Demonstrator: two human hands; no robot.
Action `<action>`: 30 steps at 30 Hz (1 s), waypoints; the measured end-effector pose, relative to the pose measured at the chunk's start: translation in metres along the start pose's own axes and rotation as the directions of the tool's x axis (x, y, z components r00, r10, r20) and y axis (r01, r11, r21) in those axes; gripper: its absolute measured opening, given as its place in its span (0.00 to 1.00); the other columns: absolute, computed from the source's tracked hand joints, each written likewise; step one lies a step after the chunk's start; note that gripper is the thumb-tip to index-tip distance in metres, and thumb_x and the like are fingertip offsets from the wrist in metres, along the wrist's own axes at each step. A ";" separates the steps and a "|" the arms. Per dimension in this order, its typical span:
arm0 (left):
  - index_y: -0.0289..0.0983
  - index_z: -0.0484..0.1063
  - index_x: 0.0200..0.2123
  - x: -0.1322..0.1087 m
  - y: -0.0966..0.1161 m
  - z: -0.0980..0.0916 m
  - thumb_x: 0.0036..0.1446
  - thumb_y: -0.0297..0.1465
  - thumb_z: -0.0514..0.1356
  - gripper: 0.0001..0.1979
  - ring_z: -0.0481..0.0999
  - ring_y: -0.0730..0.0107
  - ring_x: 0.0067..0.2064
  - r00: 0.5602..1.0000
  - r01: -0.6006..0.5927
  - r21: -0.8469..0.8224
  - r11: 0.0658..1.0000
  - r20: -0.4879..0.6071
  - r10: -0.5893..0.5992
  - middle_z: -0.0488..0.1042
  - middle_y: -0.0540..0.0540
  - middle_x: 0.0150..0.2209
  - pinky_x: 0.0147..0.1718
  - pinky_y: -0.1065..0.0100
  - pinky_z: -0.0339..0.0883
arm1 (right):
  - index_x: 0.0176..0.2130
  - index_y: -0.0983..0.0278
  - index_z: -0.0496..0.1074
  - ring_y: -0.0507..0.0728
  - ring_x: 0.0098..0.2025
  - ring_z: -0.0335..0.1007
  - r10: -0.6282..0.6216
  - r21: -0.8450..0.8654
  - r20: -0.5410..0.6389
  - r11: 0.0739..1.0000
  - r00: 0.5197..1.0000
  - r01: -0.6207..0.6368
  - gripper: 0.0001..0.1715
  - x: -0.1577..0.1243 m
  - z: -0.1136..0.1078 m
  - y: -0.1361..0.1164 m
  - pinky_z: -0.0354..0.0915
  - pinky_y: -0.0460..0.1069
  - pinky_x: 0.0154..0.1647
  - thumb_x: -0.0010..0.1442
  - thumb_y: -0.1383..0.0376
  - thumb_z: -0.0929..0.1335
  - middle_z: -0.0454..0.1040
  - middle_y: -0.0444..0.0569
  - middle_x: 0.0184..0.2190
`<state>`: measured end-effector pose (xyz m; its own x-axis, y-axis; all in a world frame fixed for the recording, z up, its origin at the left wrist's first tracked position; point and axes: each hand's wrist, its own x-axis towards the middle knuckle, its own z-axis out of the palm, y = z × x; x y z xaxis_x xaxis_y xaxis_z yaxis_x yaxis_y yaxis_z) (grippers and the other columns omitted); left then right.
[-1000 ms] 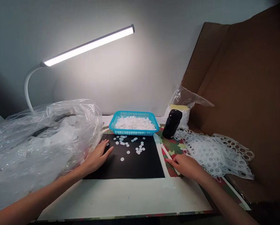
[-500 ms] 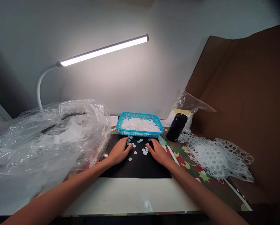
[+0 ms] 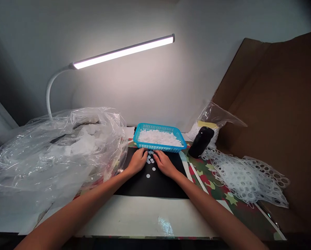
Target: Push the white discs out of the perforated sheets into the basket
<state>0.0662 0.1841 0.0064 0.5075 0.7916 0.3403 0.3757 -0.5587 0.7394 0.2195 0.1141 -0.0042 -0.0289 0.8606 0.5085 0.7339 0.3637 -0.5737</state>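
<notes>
Several small white discs (image 3: 152, 160) lie loosely between my two hands on a black mat (image 3: 150, 188). One more disc (image 3: 153, 169) and another (image 3: 148, 176) lie nearer to me. My left hand (image 3: 138, 162) rests on the mat at the left of the discs, fingers stretched forward, holding nothing that I can see. Opposite it, my right hand (image 3: 165, 163) lies at the right side of the discs, also with outstretched fingers. Just beyond my fingertips stands a blue plastic basket (image 3: 160, 147) filled with many white pieces.
Crumpled clear plastic sheeting (image 3: 48, 173) covers the left side. On the right are a black bottle-like object (image 3: 201, 141), a bag of white pieces (image 3: 215, 133), perforated white sheets (image 3: 245, 178) and a cardboard panel (image 3: 280, 121). A lit lamp (image 3: 124, 52) hangs above.
Both hands have moved inward towards each other, bringing the scattered discs closer together between them. The whole view has shifted slightly.
</notes>
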 end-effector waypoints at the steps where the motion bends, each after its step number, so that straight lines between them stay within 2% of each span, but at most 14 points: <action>1: 0.36 0.67 0.50 0.001 0.000 0.000 0.63 0.35 0.56 0.14 0.72 0.63 0.46 1.000 -0.001 -0.015 1.000 0.009 0.001 0.69 0.42 0.50 0.44 0.56 0.69 | 0.51 0.64 0.67 0.57 0.47 0.70 -0.010 0.015 0.013 1.000 1.000 0.009 0.16 0.003 0.002 -0.001 0.68 0.57 0.46 0.65 0.61 0.65 0.69 0.52 0.50; 6: 0.36 0.67 0.50 0.001 0.002 -0.001 0.63 0.35 0.56 0.14 0.73 0.63 0.45 1.000 0.010 -0.080 0.997 0.027 -0.007 0.69 0.42 0.49 0.43 0.57 0.70 | 0.51 0.64 0.67 0.57 0.46 0.70 -0.031 0.079 0.065 0.997 0.997 0.026 0.16 0.011 0.005 -0.007 0.69 0.56 0.46 0.65 0.61 0.65 0.69 0.52 0.50; 12: 0.35 0.67 0.50 -0.002 -0.003 -0.006 0.62 0.35 0.57 0.15 0.73 0.62 0.46 0.999 0.045 -0.142 0.989 -0.015 -0.047 0.69 0.42 0.49 0.43 0.56 0.70 | 0.51 0.65 0.67 0.57 0.46 0.70 0.002 0.105 0.046 0.994 0.999 -0.007 0.16 0.004 -0.012 -0.004 0.69 0.57 0.45 0.64 0.61 0.65 0.69 0.52 0.50; 16: 0.36 0.67 0.50 -0.004 0.001 -0.004 0.63 0.35 0.56 0.15 0.72 0.62 0.46 0.999 0.032 -0.214 0.976 0.041 -0.024 0.69 0.42 0.50 0.44 0.56 0.69 | 0.51 0.64 0.67 0.57 0.47 0.69 0.029 0.080 0.051 0.996 0.998 -0.033 0.16 -0.004 -0.014 0.000 0.68 0.57 0.46 0.64 0.61 0.65 0.69 0.52 0.50; 20: 0.36 0.67 0.50 -0.011 0.009 -0.002 0.63 0.35 0.56 0.14 0.73 0.62 0.46 0.996 0.040 -0.322 0.946 0.090 -0.011 0.69 0.42 0.50 0.44 0.56 0.70 | 0.51 0.64 0.67 0.58 0.47 0.69 0.030 0.095 0.097 0.995 0.995 -0.039 0.16 -0.010 -0.007 -0.007 0.68 0.57 0.46 0.64 0.61 0.65 0.69 0.52 0.51; 27: 0.35 0.67 0.50 -0.021 0.008 -0.011 0.62 0.36 0.56 0.15 0.73 0.63 0.45 0.988 0.157 -0.500 0.852 0.064 -0.144 0.70 0.42 0.48 0.42 0.57 0.70 | 0.51 0.64 0.67 0.58 0.47 0.69 0.070 0.052 0.048 0.996 0.996 -0.073 0.16 -0.019 -0.016 -0.011 0.68 0.57 0.46 0.64 0.61 0.65 0.69 0.52 0.50; 30: 0.34 0.67 0.50 -0.020 0.004 -0.012 0.62 0.35 0.57 0.15 0.73 0.63 0.44 0.977 0.197 -0.578 0.792 0.050 -0.207 0.70 0.42 0.48 0.42 0.57 0.70 | 0.51 0.64 0.67 0.58 0.48 0.69 0.062 -0.009 0.081 0.998 0.995 -0.061 0.17 -0.022 -0.019 -0.010 0.68 0.58 0.47 0.64 0.61 0.65 0.68 0.52 0.51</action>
<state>0.0483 0.1693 0.0100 0.4568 0.8766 0.1509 -0.0505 -0.1438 0.9883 0.2259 0.0845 0.0029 -0.0388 0.9075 0.4182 0.7406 0.3071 -0.5977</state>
